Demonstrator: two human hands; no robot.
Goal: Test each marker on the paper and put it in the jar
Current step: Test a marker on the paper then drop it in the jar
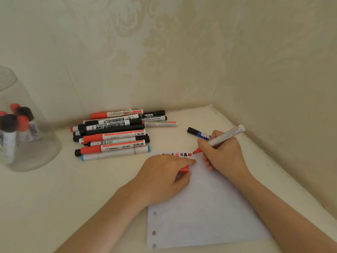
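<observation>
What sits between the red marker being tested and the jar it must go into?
The pile of untested markers lies on the table between the red marker in the right hand and the glass jar at far left; lifting over it should clear it.

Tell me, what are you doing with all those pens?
A person is trying out markers one by one. The right hand holds an uncapped red marker with its tip at the top edge of the paper, next to a row of red and black test marks. The left hand rests on the paper and holds the red cap. A pile of markers waits by the wall, and several already stand in the clear jar.
</observation>
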